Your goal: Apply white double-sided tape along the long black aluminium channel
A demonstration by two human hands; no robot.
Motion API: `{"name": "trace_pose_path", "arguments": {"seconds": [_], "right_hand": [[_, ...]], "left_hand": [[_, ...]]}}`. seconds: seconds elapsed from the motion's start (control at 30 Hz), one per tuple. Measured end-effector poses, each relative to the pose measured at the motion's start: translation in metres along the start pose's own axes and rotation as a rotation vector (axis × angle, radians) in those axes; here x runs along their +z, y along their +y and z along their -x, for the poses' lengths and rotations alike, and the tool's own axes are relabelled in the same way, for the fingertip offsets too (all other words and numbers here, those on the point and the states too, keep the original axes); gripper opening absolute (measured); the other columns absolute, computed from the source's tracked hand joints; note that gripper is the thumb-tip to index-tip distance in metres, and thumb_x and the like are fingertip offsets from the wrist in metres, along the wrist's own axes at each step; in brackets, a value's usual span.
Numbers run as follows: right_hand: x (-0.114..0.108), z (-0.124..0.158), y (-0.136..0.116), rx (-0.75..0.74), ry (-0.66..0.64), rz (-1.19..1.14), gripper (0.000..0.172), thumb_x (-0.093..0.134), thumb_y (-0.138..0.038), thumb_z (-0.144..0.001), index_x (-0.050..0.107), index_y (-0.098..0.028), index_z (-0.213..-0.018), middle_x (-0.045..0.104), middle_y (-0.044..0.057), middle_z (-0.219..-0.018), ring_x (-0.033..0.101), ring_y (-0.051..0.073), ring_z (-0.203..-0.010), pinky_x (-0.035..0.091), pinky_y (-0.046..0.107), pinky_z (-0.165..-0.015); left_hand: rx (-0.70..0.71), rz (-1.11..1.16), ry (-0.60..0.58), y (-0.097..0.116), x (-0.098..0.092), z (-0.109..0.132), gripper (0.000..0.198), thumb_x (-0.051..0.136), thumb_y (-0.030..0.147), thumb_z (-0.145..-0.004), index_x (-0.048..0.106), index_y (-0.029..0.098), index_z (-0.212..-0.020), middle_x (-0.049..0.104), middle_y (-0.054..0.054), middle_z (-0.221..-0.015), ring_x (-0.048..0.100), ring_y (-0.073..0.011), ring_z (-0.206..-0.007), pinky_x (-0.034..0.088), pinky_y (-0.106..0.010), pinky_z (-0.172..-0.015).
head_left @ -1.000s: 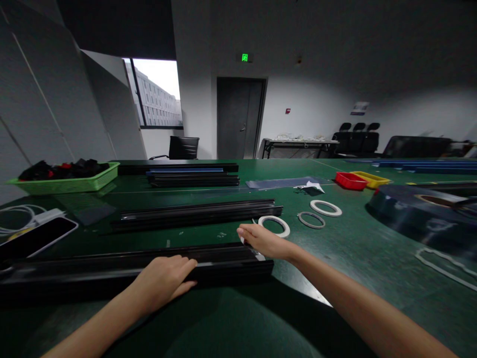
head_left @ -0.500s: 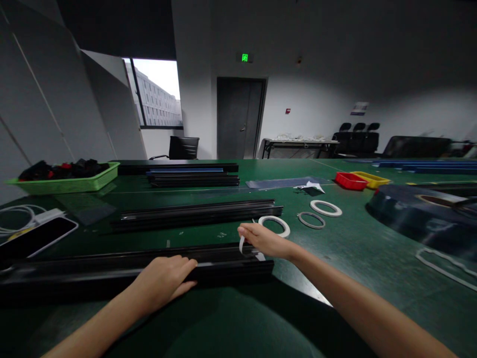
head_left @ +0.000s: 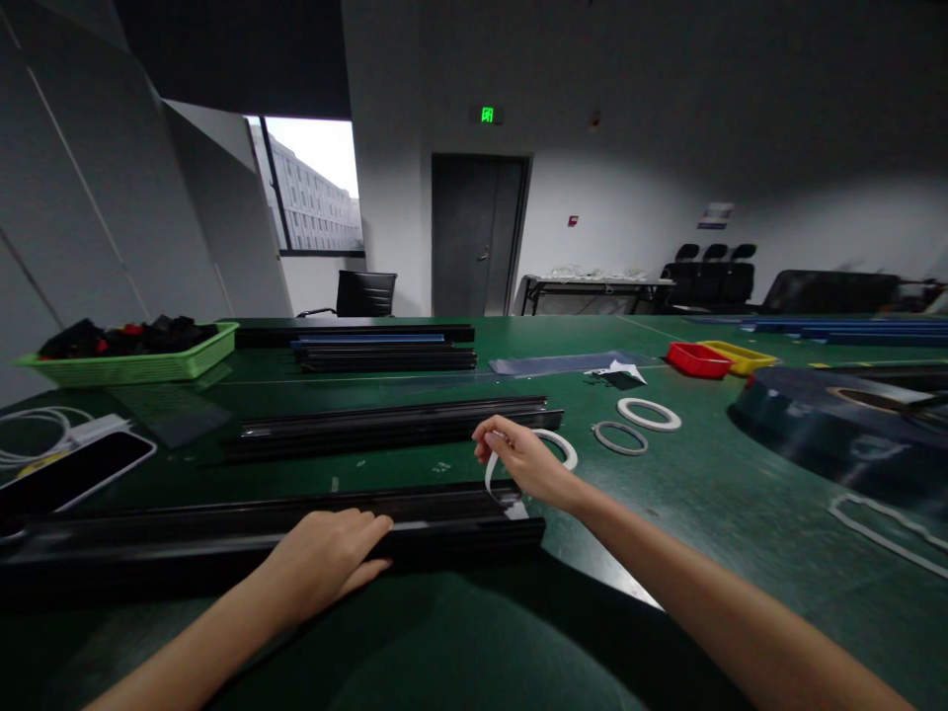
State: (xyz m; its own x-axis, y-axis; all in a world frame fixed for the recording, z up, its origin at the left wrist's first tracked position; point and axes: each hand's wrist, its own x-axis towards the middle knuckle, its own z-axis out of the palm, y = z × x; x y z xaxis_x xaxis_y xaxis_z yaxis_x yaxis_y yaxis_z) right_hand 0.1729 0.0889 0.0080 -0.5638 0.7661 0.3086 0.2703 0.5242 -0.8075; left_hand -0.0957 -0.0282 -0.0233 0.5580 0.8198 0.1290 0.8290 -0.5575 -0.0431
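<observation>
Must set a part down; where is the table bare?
Bare: the near tabletop between the forearms and front black channel; also the patch bordered by right forearm, grey ring and dark roll. Crowded: at the right hand, among channel end, white strip and white ring.

Single head-worn view, close above green table [head_left: 696,474], facing forward, down.

Looks like a workshop; has a big green worktable [head_left: 415,642], black rails [head_left: 466,541], tape rolls [head_left: 656,428], plastic trays [head_left: 696,365], lit exit sign [head_left: 487,116].
</observation>
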Motion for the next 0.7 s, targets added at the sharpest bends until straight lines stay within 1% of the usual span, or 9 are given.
{"name": "trace_pose_path", "arguments": {"seconds": [0.1, 0.17, 0.2, 0.33, 0.4, 0.47, 0.53, 0.6, 0.7], "right_hand": [[-0.003, 0.000, -0.005, 0.013, 0.120, 0.089, 0.016, 0.037, -0.031, -0.087, 0.045, -0.020, -0.096, 0.053, -0.002, -0.071, 0.051, 0.012, -0.062, 0.040, 0.026, -0.059], [-0.006, 0.000, -0.009, 0.020, 0.188, 0.230, 0.016, 0.039, -0.032, -0.086, 0.045, -0.021, -0.095, 0.051, -0.003, -0.067, 0.046, 0.011, -0.057, 0.036, 0.024, -0.055], [-0.007, 0.000, -0.011, 0.014, 0.197, 0.308, 0.016, 0.039, -0.033, -0.086, 0.045, -0.021, -0.094, 0.051, -0.003, -0.067, 0.045, 0.011, -0.057, 0.035, 0.023, -0.055], [-0.012, 0.002, -0.015, 0.035, 0.106, 0.670, 0.013, 0.039, -0.028, -0.086, 0.050, -0.019, -0.087, 0.058, 0.001, -0.072, 0.051, 0.013, -0.062, 0.032, 0.023, -0.055], [-0.013, 0.003, -0.014, 0.121, 0.038, 0.899, 0.015, 0.039, -0.024, -0.085, 0.052, -0.018, -0.090, 0.062, 0.005, -0.075, 0.056, 0.017, -0.067, 0.033, 0.025, -0.056], [-0.013, 0.005, -0.011, 0.219, -0.033, 1.068, 0.020, 0.039, -0.024, -0.085, 0.056, -0.017, -0.092, 0.065, 0.009, -0.079, 0.060, 0.021, -0.072, 0.035, 0.027, -0.058], [-0.013, 0.007, -0.008, 0.281, -0.089, 1.137, 0.026, 0.039, -0.029, -0.086, 0.060, -0.015, -0.089, 0.066, 0.014, -0.082, 0.062, 0.024, -0.075, 0.039, 0.030, -0.061], [-0.014, 0.010, -0.005, 0.320, -0.122, 1.147, 0.034, 0.040, -0.036, -0.086, 0.064, -0.013, -0.081, 0.067, 0.017, -0.082, 0.063, 0.026, -0.076, 0.041, 0.032, -0.063], [-0.018, 0.012, -0.006, 0.371, -0.157, 1.168, 0.042, 0.039, -0.042, -0.086, 0.067, -0.012, -0.077, 0.067, 0.019, -0.080, 0.064, 0.030, -0.078, 0.044, 0.037, -0.065]], "left_hand": [[-0.003, 0.013, -0.004, -0.002, 0.000, 0.000, 0.024, 0.042, 0.034, -0.089, 0.050, 0.021, -0.108, 0.064, -0.006, -0.089, 0.062, -0.0207, -0.082, 0.048, -0.030, -0.069], [0.002, 0.025, -0.011, -0.003, 0.001, 0.001, 0.024, 0.042, 0.034, -0.089, 0.049, 0.021, -0.108, 0.065, -0.006, -0.090, 0.062, -0.0203, -0.082, 0.048, -0.029, -0.069], [0.005, 0.029, -0.016, -0.004, 0.001, 0.001, 0.024, 0.042, 0.034, -0.089, 0.049, 0.021, -0.108, 0.065, -0.006, -0.090, 0.062, -0.0203, -0.083, 0.048, -0.030, -0.069], [0.012, 0.037, -0.023, -0.006, 0.003, 0.001, 0.024, 0.042, 0.034, -0.089, 0.049, 0.021, -0.109, 0.064, -0.006, -0.094, 0.062, -0.0212, -0.084, 0.048, -0.032, -0.070], [0.011, 0.047, -0.009, -0.006, 0.003, 0.001, 0.023, 0.042, 0.034, -0.089, 0.049, 0.022, -0.108, 0.064, -0.006, -0.094, 0.062, -0.0209, -0.085, 0.048, -0.032, -0.072], [0.009, 0.052, 0.005, -0.005, 0.003, 0.001, 0.023, 0.043, 0.034, -0.089, 0.049, 0.021, -0.107, 0.064, -0.005, -0.093, 0.061, -0.0205, -0.086, 0.048, -0.031, -0.073], [0.009, 0.052, 0.009, -0.004, 0.002, 0.001, 0.022, 0.044, 0.033, -0.089, 0.050, 0.021, -0.107, 0.064, -0.005, -0.093, 0.061, -0.0203, -0.087, 0.048, -0.031, -0.073], [0.013, 0.056, 0.007, -0.004, 0.001, 0.001, 0.023, 0.044, 0.033, -0.089, 0.051, 0.021, -0.106, 0.064, -0.005, -0.092, 0.061, -0.0198, -0.086, 0.048, -0.030, -0.074], [0.016, 0.063, 0.008, -0.003, 0.000, 0.001, 0.023, 0.043, 0.034, -0.089, 0.052, 0.021, -0.107, 0.064, -0.005, -0.092, 0.061, -0.0194, -0.086, 0.048, -0.030, -0.074]]}}
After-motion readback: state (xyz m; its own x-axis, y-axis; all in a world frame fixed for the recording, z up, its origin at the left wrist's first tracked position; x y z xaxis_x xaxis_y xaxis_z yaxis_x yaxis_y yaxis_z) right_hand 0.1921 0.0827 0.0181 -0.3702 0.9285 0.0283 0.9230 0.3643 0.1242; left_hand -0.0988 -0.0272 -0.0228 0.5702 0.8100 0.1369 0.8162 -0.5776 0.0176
